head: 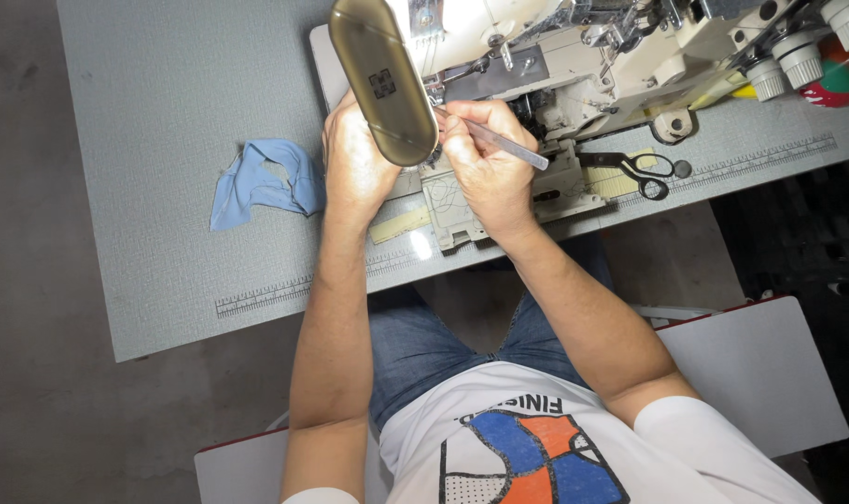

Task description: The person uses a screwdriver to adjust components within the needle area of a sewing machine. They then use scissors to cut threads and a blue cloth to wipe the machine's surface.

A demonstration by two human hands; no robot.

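Right hand: the right hand (485, 168) is closed in a pinch on slim metal tweezers (504, 147), tips aimed into the needle area of the sewing machine (574, 65).
Left hand: the left hand (354, 163) rests by the machine's left end, partly behind the brown oval guard (382, 79); its fingers are hidden, so I cannot tell what, if anything, it grips.
Step in hand: fine work at the needle with the tweezers, probably threading or clearing thread.
Next move calls for: a steady, small tip motion and a braced wrist, as I judge it.
Nearby: black-handled scissors (644, 168) lie right of the machine bed; a blue fabric scrap (261, 182) lies left on the grey table (163, 280).
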